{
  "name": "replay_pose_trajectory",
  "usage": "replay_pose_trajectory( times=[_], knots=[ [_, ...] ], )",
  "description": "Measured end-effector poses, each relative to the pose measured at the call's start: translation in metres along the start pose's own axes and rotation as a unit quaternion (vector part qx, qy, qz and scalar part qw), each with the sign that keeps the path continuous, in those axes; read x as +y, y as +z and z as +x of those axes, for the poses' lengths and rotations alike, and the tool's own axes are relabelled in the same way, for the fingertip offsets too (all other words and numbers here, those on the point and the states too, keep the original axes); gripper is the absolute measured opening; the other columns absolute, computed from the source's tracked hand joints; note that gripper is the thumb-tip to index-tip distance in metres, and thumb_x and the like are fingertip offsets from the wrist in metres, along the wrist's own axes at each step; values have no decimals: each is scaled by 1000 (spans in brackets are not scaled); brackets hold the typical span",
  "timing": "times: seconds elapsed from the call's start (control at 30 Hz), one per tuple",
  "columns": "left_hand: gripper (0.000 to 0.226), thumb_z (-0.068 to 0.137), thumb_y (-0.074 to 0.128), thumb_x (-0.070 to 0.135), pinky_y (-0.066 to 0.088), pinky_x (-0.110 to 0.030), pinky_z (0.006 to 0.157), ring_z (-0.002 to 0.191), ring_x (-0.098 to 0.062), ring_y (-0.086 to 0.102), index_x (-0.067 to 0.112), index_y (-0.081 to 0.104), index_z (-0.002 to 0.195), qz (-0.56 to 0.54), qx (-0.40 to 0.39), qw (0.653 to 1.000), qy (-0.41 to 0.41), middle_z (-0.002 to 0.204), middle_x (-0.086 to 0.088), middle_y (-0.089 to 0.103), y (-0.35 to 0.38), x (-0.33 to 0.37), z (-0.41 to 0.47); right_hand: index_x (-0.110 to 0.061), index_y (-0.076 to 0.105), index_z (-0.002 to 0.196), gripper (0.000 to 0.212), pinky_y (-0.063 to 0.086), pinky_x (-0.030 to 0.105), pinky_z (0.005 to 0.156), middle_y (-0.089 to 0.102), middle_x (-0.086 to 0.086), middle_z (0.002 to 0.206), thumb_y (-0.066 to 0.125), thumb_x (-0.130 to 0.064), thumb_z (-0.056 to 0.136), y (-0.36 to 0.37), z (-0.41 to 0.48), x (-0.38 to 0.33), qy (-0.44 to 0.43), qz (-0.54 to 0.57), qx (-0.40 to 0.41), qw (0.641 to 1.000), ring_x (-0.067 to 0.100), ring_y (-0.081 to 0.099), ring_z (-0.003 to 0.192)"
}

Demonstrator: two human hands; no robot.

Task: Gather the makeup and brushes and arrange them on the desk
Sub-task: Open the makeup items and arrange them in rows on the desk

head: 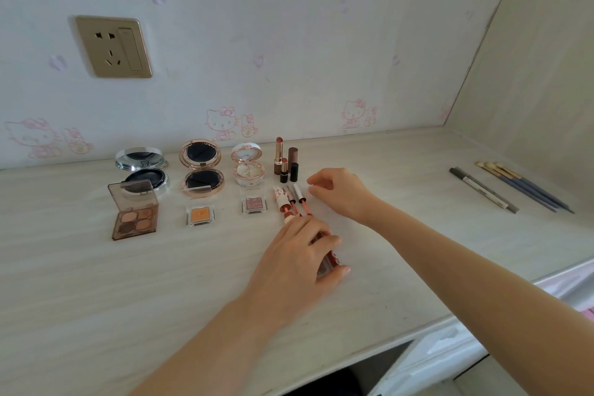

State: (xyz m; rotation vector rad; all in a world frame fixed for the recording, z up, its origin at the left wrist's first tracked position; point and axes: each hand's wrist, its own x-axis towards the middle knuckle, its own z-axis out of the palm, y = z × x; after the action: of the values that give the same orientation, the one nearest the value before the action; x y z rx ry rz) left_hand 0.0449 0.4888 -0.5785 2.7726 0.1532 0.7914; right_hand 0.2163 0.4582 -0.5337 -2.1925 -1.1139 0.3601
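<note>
Two limbs are in view, both unclothed. The left forearm (218, 341) is bare from the frame edge at 7 o'clock up to the left hand (295, 254). The right forearm (466, 264) is bare from the frame edge at 4 o'clock up to the right hand (340, 193). Wrists and fingers are uncovered. The left thumbnail (346, 269) is short and rounded.

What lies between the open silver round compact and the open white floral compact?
In the head view, an open rose-gold round compact stands between them, touching neither.
</note>
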Motion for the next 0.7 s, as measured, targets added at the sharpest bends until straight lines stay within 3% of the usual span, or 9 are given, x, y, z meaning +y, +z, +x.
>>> replay_pose_trajectory(
  times=[0.17, 0.57, 0.7],
  knots=[
    [47, 90, 45, 54, 35, -26, 105, 116, -8, 44, 20, 65, 116, 8, -14, 1000, 2, 115, 11, 56, -1, 1, 0, -15, 60, 123, 32, 38, 21, 90, 61, -1, 125, 42, -26, 99, -14, -32, 12, -10, -67, 25, 997, 17, 53, 118],
    [47, 90, 40, 50, 34, -30, 107, 116, -11, 48, 19, 67, 112, 32, -28, 999, 20, 115, 9, 58, -8, 10, 4, -16, 51, 132, 36, 34, 25, 101, 49, 2, 135, 43, -27, 99, -43, -121, 54, -21, -179, 13, 984, 19, 44, 125],
    [47, 91, 40, 49, 39, -26, 98, 116, -10, 48, 18, 66, 114, 28, -46, 998, 31, 115, 9, 59, -7, 19, 19, -15, 51, 132, 36, 32, 27, 107, 48, 1, 138, 45, -27, 99, -59, -139, 66, -32, -203, 39, 978, 18, 39, 130]
  ],
)
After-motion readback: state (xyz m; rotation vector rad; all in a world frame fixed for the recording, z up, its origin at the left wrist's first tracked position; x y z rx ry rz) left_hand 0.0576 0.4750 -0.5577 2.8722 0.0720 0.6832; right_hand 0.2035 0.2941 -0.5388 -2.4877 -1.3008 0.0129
